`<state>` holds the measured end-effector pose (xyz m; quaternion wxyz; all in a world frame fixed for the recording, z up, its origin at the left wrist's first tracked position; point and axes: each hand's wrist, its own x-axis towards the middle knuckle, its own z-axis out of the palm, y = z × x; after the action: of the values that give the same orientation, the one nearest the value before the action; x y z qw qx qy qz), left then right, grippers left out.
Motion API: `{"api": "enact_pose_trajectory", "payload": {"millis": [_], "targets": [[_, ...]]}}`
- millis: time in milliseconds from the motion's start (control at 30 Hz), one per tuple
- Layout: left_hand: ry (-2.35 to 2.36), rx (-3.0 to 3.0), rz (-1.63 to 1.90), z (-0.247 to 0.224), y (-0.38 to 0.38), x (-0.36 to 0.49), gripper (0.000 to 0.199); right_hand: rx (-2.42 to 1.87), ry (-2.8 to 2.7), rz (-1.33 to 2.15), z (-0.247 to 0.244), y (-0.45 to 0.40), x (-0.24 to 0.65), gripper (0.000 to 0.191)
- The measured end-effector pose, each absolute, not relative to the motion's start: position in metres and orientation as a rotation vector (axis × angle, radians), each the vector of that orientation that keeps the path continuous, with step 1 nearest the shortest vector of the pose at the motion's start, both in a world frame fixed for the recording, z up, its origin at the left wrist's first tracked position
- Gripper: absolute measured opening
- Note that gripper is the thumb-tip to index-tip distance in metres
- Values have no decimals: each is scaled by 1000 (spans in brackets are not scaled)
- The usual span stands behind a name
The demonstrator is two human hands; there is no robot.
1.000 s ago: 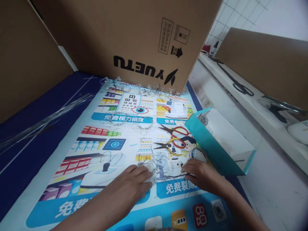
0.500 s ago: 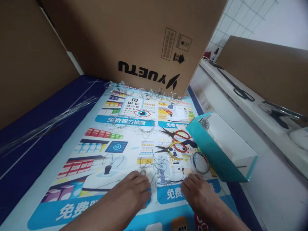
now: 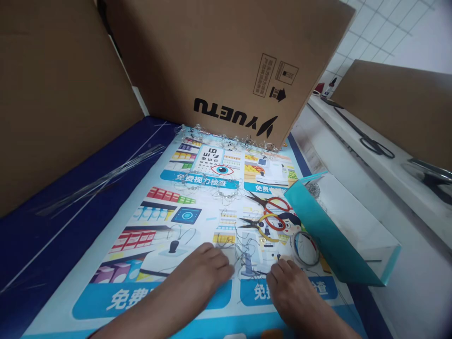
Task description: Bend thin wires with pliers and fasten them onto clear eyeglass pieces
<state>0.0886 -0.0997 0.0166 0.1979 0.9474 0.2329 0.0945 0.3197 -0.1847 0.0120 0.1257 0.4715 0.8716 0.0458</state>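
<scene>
My left hand (image 3: 212, 268) is closed, its fingertips pressed together over the printed sheet (image 3: 194, 294); what they hold is too small to make out. To its right, my right hand (image 3: 287, 282) is closed in the same way, its fingertips hiding whatever is between them. Thin wire strands (image 3: 243, 249) lie loosely between and beyond the hands. Past my right hand is a round wire coil (image 3: 306, 248). Farther off lie scissors with red handles (image 3: 277, 204) and pliers with yellow and red handles (image 3: 264, 226).
An open teal box (image 3: 339, 235) stands at the right, with a wire bundle inside. Beaded wire pieces (image 3: 226, 188) lie mid-sheet, more along the back. Cardboard panels (image 3: 226, 56) rise behind and left. A white ledge (image 3: 363, 132) at right bears black scissors (image 3: 377, 147).
The view has shifted, so the scene sits farther right and slightly lower. My hands remain low over the sheet, fingers closed, a little farther apart.
</scene>
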Motion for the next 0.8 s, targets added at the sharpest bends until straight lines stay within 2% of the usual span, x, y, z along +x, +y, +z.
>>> {"api": "enact_pose_trajectory", "payload": {"millis": [100,433,633,800], "targets": [[699,2730,266,13,-87,99,12,1405,2567,64,13,-180,319,10],[436,2748,321,2,-52,122,22,1498,2570,-114,12,-178,326,6],[410,2773,308,3,-52,123,16,1504,2569,-147,11,-177,325,9],[545,2524,292,16,-54,114,13,1473,2583,-219,14,-174,319,10]]}}
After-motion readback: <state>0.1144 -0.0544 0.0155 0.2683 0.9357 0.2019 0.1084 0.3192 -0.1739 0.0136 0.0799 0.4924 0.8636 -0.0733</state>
